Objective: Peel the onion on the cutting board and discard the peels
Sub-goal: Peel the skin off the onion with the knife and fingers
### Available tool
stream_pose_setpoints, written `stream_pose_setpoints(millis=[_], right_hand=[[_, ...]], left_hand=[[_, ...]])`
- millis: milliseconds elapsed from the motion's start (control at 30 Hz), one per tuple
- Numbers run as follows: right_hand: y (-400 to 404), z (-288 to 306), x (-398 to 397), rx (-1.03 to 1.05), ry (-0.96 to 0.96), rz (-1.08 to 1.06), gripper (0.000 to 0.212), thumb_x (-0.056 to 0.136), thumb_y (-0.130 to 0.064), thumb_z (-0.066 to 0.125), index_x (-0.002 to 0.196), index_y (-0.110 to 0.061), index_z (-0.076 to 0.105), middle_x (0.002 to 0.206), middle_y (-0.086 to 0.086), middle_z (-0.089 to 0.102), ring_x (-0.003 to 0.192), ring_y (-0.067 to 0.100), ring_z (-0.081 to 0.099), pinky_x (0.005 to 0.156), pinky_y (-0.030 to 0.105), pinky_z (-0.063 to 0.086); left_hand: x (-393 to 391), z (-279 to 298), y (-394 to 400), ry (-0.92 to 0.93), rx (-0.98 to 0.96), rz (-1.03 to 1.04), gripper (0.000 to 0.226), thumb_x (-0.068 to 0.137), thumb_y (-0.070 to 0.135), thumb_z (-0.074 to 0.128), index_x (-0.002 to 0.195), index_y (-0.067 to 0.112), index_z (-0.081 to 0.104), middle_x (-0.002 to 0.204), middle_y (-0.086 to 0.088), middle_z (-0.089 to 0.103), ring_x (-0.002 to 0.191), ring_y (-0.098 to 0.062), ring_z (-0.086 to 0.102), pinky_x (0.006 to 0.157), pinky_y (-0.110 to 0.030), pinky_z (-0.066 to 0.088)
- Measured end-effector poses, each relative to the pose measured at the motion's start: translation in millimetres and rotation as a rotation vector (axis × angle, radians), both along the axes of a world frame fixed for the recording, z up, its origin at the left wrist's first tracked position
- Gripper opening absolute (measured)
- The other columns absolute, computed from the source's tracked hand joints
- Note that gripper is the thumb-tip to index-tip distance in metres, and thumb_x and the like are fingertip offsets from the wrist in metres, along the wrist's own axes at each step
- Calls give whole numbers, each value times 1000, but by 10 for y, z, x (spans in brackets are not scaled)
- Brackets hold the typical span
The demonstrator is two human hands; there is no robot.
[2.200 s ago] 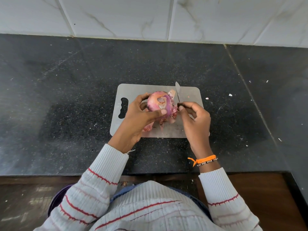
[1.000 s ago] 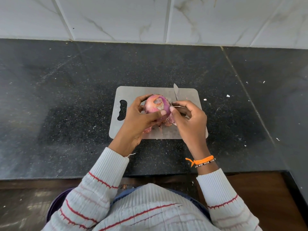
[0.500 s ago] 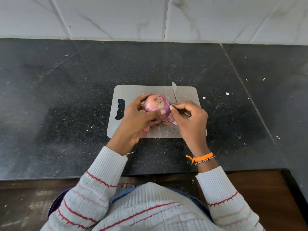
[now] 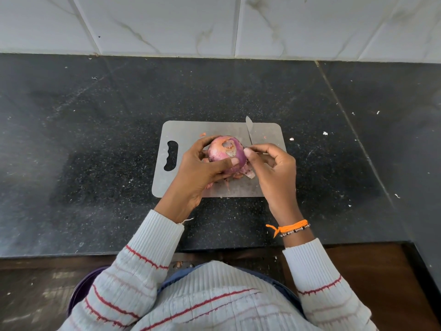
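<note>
You are mid-peel. Your left hand (image 4: 202, 168) cups the round purple-red onion (image 4: 226, 154) just above the grey rectangular plastic cutting board (image 4: 191, 130), thumb across its near face and fingers curled behind, so that grip is closed on the onion. Your right hand (image 4: 272, 168) meets the onion's right side with thumb and forefinger tips, apparently pinching an edge of skin; the same hand seems also to hold the slim steel knife (image 4: 249, 130), whose blade points away from you across the board, though the handle is hidden and I cannot tell for sure.

The onion is nearly round, so its long axis is weak. Its trimmed pale end faces up towards you and slightly away, which puts the stem-to-root axis roughly upright, tilted back.

Loose pink peels (image 4: 241, 175) hang and lie under the onion on the board, touching it.

Next, I judge, you need a firm pull on the pinched skin, down and around, while the left hand turns the onion. Keep the blade off your fingers. The peels on the dark speckled stone tabletop (image 4: 95, 139) side are not yet discarded.
</note>
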State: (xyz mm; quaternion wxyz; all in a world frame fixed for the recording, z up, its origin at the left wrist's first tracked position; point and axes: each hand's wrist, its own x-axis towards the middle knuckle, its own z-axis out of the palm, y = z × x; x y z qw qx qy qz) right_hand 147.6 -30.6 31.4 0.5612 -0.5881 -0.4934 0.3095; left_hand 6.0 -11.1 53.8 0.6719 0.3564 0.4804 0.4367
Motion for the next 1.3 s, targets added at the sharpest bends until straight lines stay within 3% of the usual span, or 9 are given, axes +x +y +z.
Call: stream_pose_setpoints(millis=[267,433,600,733,833,900,967,1167,1300], right_hand=[[38,-37,-7,-54,145,-8,9,84,-14,68,89,-7,67,85,7,68,78,12,65,68,22,55],[90,-186,27,-95,42,-26,12,91,-20,59,93,-9,63,95,16,65,88,29,65,74,39,57],[81,-275,84,-133,-164,-59,7,88,-12,62,91,-6,64,95,10,64,79,11,59,70,18,49],[52,-183,45,-146,38,-44,7,89,-6,59,89,-10,66,86,6,68,78,17,66,64,26,54],[53,-88,5,-144,271,-15,28,97,-24,50,83,-4,63,79,17,65,73,22,63,62,30,55],[59,-89,-16,-145,191,7,36,91,-37,53,79,-4,60,74,18,60,69,24,56,61,41,51],[58,-123,-28,-139,92,5,25,91,-31,56,78,-9,60,70,9,59,67,21,53,63,46,50],[67,-203,62,-165,56,-58,8,87,-15,65,79,-14,61,75,0,63,69,13,59,62,28,48],[49,-133,96,-131,51,-82,15,83,-5,66,80,-19,63,79,-3,66,73,9,64,65,21,51]], left_hand=[[7,48,-8,-70,-18,-6,51,74,-6,70,119,14,54,118,-15,54,86,-23,69,60,-24,58],[-7,20,-7,-144,-56,-41,45,80,-5,64,121,12,53,115,-12,59,81,-21,71,66,-28,59],[-38,-2,20,-269,-111,-46,44,85,-3,57,128,5,49,124,-18,58,92,-26,68,74,-34,59],[-46,-13,29,-265,-105,-38,44,84,-4,58,127,6,50,125,-19,57,93,-26,68,74,-34,59],[-45,-26,34,-238,-109,-28,47,83,-4,59,128,6,48,126,-20,56,94,-28,67,75,-34,59],[-42,-33,35,-229,-107,-28,47,83,-3,60,128,6,48,126,-21,56,92,-27,67,74,-33,59],[-37,-37,39,-233,-108,-29,47,83,-3,60,128,5,48,125,-21,57,90,-27,68,74,-33,59],[-68,-25,30,-258,-99,-57,46,82,-8,58,125,8,49,124,-19,57,96,-29,65,74,-34,59],[-87,-59,38,-189,-26,-78,57,76,-15,61,125,13,51,116,-7,59,102,-26,64,73,-33,59]])
